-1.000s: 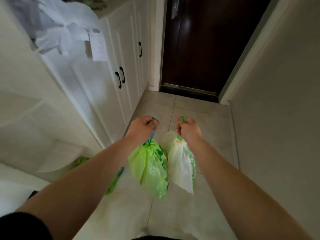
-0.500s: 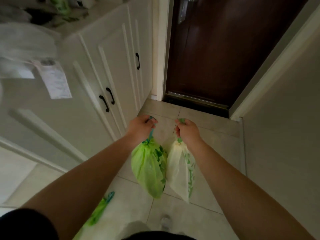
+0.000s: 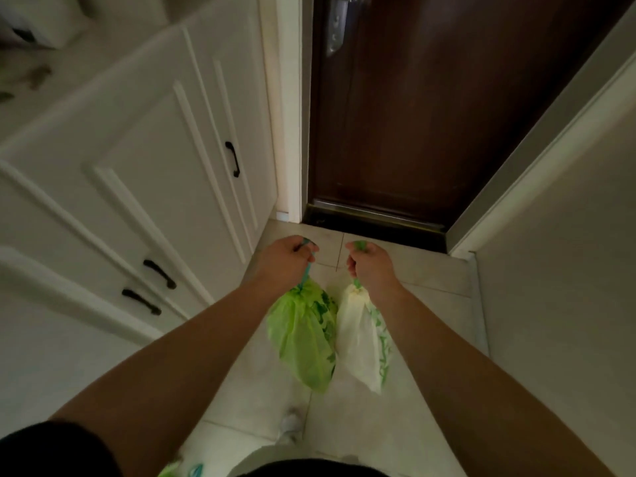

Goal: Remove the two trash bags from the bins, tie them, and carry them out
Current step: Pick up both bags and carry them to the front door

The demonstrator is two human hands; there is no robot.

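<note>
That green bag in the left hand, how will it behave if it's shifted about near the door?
Probably floppy: the green bag hangs as a slack teardrop below the left hand. Likely light, since it dangles from a thin drawstring gripped in one fist. It would probably swing and brush the white bag hanging right beside it.

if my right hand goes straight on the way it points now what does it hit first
Most likely the closed dark door, low down. The right hand, gripping the white bag, points at it with only floor tiles between; depth is hard to judge.
</note>
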